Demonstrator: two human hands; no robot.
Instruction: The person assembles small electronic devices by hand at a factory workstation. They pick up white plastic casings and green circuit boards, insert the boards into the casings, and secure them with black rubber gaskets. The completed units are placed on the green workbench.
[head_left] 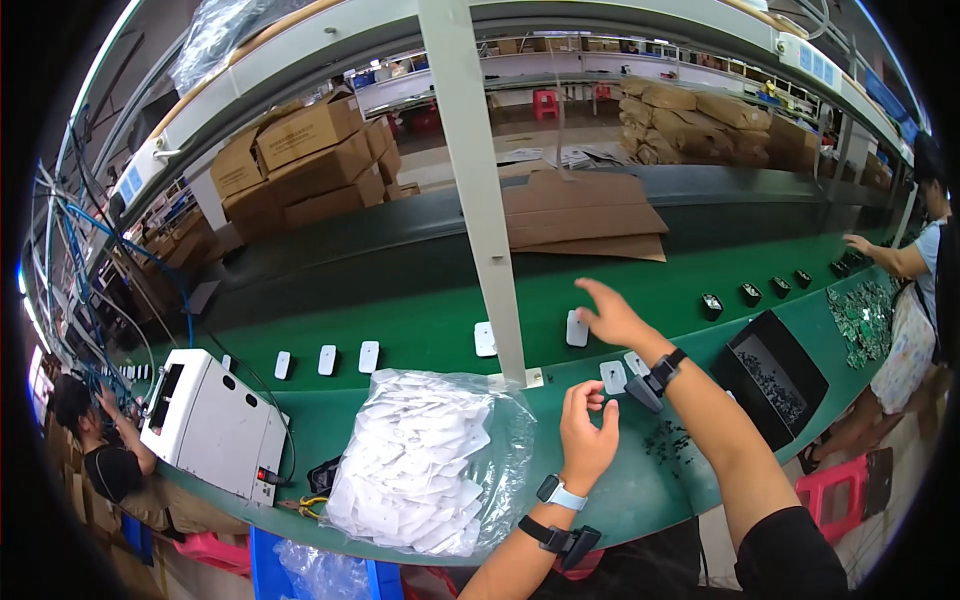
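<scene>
My right hand [614, 318] is over the green belt with index finger and thumb spread. The thumb is close to a white rounded plate [577, 329] on the belt; whether they touch I cannot tell. Nearer the table's edge is my left hand [588, 440], its fingers loosely bent, the thumb apart, and nothing visible in it. Just beyond its fingertips lies another white plate [613, 377]. One more white plate [635, 364] is partly hidden by my right wrist. Left of my left hand, a clear plastic bag [415, 460] holds a large heap of white plates.
A grey post [487, 220] rises before the belt. Several white plates, including one [327, 360], lie leftward. A white machine [215, 425] stands left, a black bin [770, 380] of small dark parts right. Cardboard [585, 212] lies behind. Co-workers sit left and stand right [905, 262].
</scene>
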